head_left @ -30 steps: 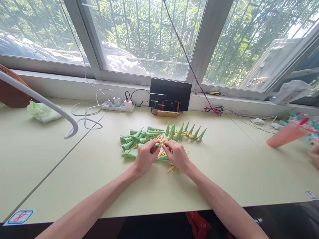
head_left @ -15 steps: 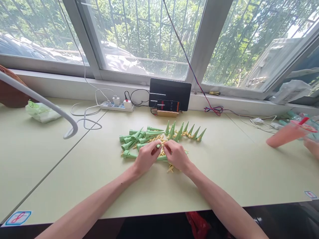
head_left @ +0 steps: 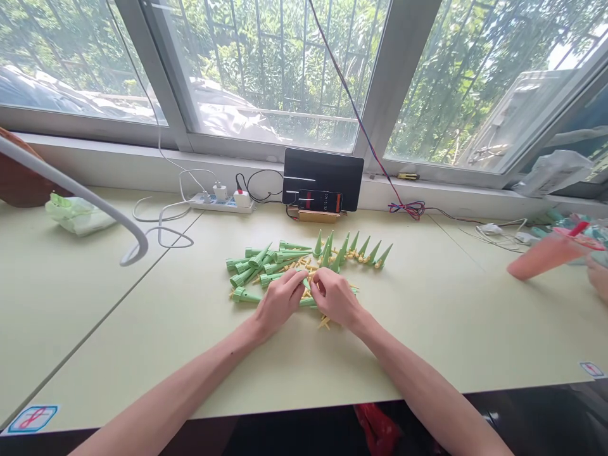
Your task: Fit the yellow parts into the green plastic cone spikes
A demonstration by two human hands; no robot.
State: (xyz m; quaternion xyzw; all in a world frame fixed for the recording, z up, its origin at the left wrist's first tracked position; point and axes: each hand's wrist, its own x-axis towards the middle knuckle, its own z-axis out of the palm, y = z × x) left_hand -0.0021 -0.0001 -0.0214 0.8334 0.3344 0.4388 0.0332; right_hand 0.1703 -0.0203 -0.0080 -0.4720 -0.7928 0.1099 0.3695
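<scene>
My left hand [head_left: 281, 296] is closed around a green plastic watering spike [head_left: 306, 284], mostly hidden by the fingers. Against it, my right hand [head_left: 336, 294] is pinched shut, and what its fingertips grip cannot be made out. Under and around both hands lie small yellow T-shaped valve pieces [head_left: 323, 323]. To the left is a heap of loose green spikes [head_left: 247, 272] lying on their sides. Behind the right hand several green spikes [head_left: 361, 246] stand point up in a curved row, some with yellow pieces at their bases.
A black tablet [head_left: 323, 174] leans at the window with a phone [head_left: 319, 201] before it. A power strip [head_left: 221, 202] with cables sits left of them. At right, a person's hand [head_left: 597, 275] is by a tilted pink drink cup [head_left: 546, 253]. A white curved tube [head_left: 95, 190] crosses the left.
The green spike in my left hand has turned slightly, its end now angled between the fingertips. Both hands stay nearly in place. The rest of the pile looks the same.
</scene>
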